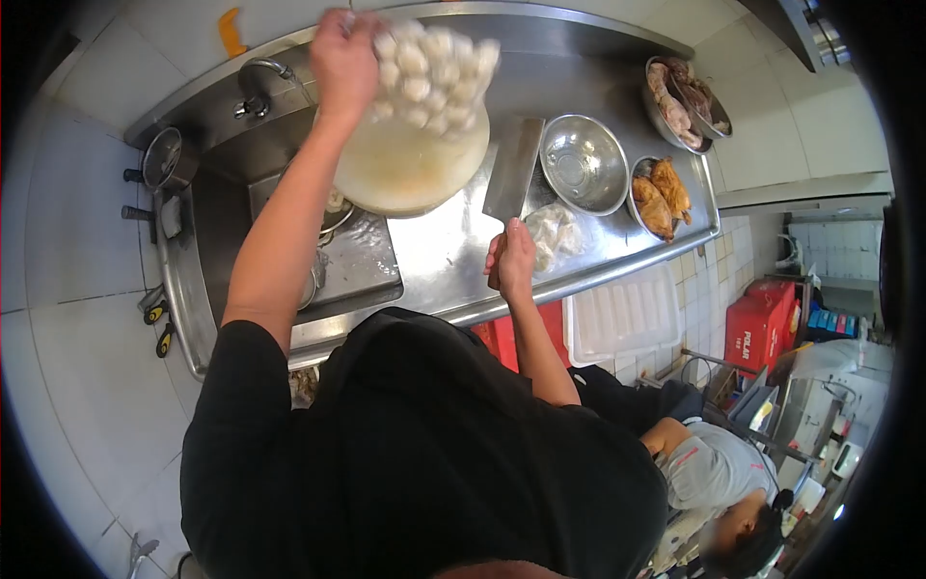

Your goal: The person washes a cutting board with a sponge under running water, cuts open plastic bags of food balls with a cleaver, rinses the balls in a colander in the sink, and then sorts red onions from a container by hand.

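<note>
My left hand (344,66) is raised over the far side of a round cutting board (410,174), its fingers closed on a clear bag of whitish round pieces (434,77). The bag is blurred, and what kind of food it holds I cannot tell. Lower and to the right, my right hand (513,259) grips the handle of a cleaver (514,169). Its broad blade points away from me, between the board and a steel bowl (584,164). Beside the cleaver lies a crumpled clear plastic bag (554,234).
A sink (227,212) with a faucet (265,82) is on the left. At the right end stand a bowl of browned meat (660,200) and bowls of raw meat (680,106). A plastic crate (622,314) sits below the counter edge. Another person (719,468) is behind, lower right.
</note>
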Demonstrator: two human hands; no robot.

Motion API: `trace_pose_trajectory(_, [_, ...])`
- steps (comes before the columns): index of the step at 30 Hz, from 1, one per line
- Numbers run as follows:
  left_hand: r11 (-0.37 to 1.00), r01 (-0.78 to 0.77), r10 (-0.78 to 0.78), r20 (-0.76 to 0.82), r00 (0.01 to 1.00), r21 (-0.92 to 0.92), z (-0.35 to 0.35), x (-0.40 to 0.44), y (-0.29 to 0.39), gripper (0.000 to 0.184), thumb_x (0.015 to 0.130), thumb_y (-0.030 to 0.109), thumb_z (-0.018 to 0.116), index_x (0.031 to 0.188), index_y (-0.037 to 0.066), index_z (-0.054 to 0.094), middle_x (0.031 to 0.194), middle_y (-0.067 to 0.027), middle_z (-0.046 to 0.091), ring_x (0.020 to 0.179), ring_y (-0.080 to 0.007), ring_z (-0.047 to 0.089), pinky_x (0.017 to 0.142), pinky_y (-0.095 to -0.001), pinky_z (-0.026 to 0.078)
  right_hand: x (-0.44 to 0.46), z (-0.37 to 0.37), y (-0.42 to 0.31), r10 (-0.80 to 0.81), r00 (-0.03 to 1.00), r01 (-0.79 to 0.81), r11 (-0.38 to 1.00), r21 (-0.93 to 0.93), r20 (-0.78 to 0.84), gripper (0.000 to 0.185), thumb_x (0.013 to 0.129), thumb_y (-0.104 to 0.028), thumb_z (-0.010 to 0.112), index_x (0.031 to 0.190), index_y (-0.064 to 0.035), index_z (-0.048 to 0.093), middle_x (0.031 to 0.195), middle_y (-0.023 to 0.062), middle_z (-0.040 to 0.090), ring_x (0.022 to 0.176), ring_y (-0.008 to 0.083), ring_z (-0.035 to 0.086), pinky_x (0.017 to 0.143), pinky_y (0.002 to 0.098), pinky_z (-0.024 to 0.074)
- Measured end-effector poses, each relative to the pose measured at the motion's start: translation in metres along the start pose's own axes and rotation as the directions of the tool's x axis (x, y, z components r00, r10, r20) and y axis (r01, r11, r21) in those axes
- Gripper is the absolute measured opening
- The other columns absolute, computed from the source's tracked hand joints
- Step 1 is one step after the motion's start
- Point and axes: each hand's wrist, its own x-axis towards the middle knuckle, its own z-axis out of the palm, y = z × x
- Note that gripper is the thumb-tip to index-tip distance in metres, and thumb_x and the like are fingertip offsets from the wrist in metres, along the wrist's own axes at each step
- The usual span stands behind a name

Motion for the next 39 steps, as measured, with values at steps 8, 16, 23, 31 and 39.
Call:
trace_pose_trajectory(8, [0.974, 0.006, 0.005, -0.045, 0.999, 0.226, 0.031, -0.060, -0.031, 0.015, 0.092, 0.011, 0.055, 0.100, -0.002, 0.053, 0.094, -0.0268, 0.064, 0.090, -0.0452, 0.061, 0.079, -0.0460, 0.049, -0.001, -0.014, 0.002, 0.033, 0.999, -0.031, 0.999, 0.041, -0.037, 0.039, 0.105, -0.039, 0.040, 0.085, -0.0070, 0.047, 0.059, 0.0033, 0.049, 0.040, 0.0120, 0.047, 0.034, 0.0276, 0.0403])
trace_pose_trajectory(16, [0.882, 0.361, -0.437, 0.241, 0.867, 0.302, 0.030, -0.149, -0.188, 0.024, 0.091, 0.015, 0.063, 0.107, -0.002, 0.056, 0.089, -0.0212, 0.066, 0.082, -0.0308, 0.067, 0.072, -0.0385, 0.053, -0.014, -0.020, 0.021, 0.058, 0.996, -0.062, 0.996, -0.057, -0.075, 0.036, 0.105, -0.037, 0.043, 0.085, -0.0073, 0.047, 0.059, 0.0023, 0.049, 0.041, 0.0109, 0.048, 0.035, 0.0268, 0.0395])
trace_pose_trajectory(23, [0.694, 0.636, -0.717, 0.402, 0.569, 0.337, -0.010, -0.149, -0.133, 0.025, 0.089, 0.019, 0.068, 0.100, -0.003, 0.063, 0.083, -0.0163, 0.068, 0.081, -0.0247, 0.067, 0.071, -0.0376, 0.053, -0.016, 0.000, -0.008, -0.045, 0.988, 0.080, 0.968, -0.236, 0.149, 0.035, 0.106, -0.035, 0.043, 0.104, -0.0038, 0.057, 0.061, 0.0019, 0.049, 0.043, 0.0094, 0.048, 0.039, 0.0249, 0.0396])
trace_pose_trajectory(31, [0.762, 0.559, -0.646, 0.433, 0.628, 0.326, -0.020, -0.167, -0.147, 0.031, 0.094, 0.025, 0.060, 0.082, -0.004, 0.057, 0.068, -0.0161, 0.061, 0.055, -0.0233, 0.063, 0.061, -0.0391, 0.050, -0.018, 0.036, -0.025, 0.082, 0.954, 0.062, 0.886, -0.459, 0.288, 0.039, 0.105, -0.037, 0.043, 0.111, -0.0024, 0.060, 0.061, 0.0047, 0.053, 0.046, 0.0115, 0.051, 0.045, 0.0288, 0.0428])
trace_pose_trajectory(39, [0.751, 0.513, -0.659, 0.422, 0.622, 0.416, -0.027, -0.170, -0.141, 0.034, 0.097, 0.028, 0.056, 0.085, -0.004, 0.059, 0.074, -0.0216, 0.065, 0.069, -0.0326, 0.068, 0.068, -0.0419, 0.052, -0.038, 0.043, -0.008, -0.076, 0.934, 0.329, 0.572, -0.752, 0.350, 0.035, 0.104, -0.036, 0.046, 0.110, -0.0038, 0.059, 0.071, 0.0205, 0.063, 0.064, 0.0390, 0.063, 0.060, 0.0474, 0.0494])
